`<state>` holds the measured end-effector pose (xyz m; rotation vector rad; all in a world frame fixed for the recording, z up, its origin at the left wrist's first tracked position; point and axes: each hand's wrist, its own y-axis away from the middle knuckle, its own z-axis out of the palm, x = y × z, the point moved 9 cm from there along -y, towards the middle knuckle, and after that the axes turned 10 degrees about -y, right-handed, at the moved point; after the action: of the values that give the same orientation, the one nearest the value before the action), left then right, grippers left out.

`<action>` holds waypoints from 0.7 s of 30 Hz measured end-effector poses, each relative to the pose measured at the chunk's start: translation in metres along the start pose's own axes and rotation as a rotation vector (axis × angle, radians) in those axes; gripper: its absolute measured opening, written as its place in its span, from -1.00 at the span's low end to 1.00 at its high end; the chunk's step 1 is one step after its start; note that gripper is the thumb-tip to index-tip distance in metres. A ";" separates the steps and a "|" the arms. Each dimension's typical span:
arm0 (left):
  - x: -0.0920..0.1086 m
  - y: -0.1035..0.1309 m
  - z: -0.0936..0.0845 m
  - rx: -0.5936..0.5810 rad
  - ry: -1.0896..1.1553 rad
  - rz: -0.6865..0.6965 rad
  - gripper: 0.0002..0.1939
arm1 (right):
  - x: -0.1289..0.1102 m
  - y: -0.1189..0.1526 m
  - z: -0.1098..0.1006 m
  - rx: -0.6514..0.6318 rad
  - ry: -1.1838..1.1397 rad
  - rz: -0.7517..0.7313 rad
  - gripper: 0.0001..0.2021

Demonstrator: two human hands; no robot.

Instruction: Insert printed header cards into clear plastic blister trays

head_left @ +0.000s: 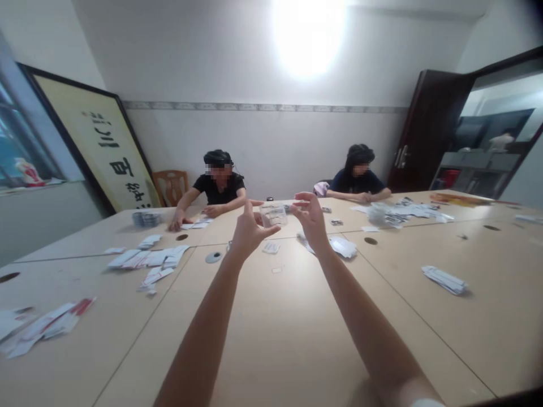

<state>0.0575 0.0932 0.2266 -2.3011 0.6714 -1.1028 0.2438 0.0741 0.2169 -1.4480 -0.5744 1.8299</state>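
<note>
My left hand is raised over the table, its thumb and fingers gripping the left side of a small clear plastic box. Pale items seem to lie inside the box, too small to make out. Just right of the box is my right hand, fingers bent and thumb apart from them, with a gap to the box. Below the box a small white printed paper lies flat, with a smaller slip nearer to me. White papers rest on the table beyond my right wrist.
Across the wooden table sit two people, one at left, one at right. Paper stacks lie at left, strips at right, and a pile before the right person. Round holes pierce the tabletop.
</note>
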 end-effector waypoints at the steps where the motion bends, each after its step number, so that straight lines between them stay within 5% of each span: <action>1: 0.017 0.002 -0.014 -0.017 0.023 0.016 -0.30 | -0.029 -0.001 0.011 -0.064 0.046 -0.093 -0.76; 4: 0.062 0.022 -0.054 0.034 0.068 0.057 -0.26 | -0.104 0.014 0.038 -0.208 0.213 -0.354 -0.98; 8: 0.105 0.058 -0.081 0.134 -0.018 0.141 -0.33 | -0.153 0.043 0.053 -0.243 0.318 -0.526 -0.95; 12: 0.126 0.077 -0.081 0.130 -0.108 0.205 -0.39 | -0.166 0.056 0.062 -0.314 0.276 -0.584 -0.92; 21: 0.133 0.089 -0.089 0.182 -0.122 0.237 -0.36 | -0.173 0.066 0.067 -0.366 0.230 -0.604 -0.90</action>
<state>0.0400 -0.0759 0.2955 -2.0553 0.7421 -0.8685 0.1808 -0.0943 0.2973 -1.4750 -1.1267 1.1077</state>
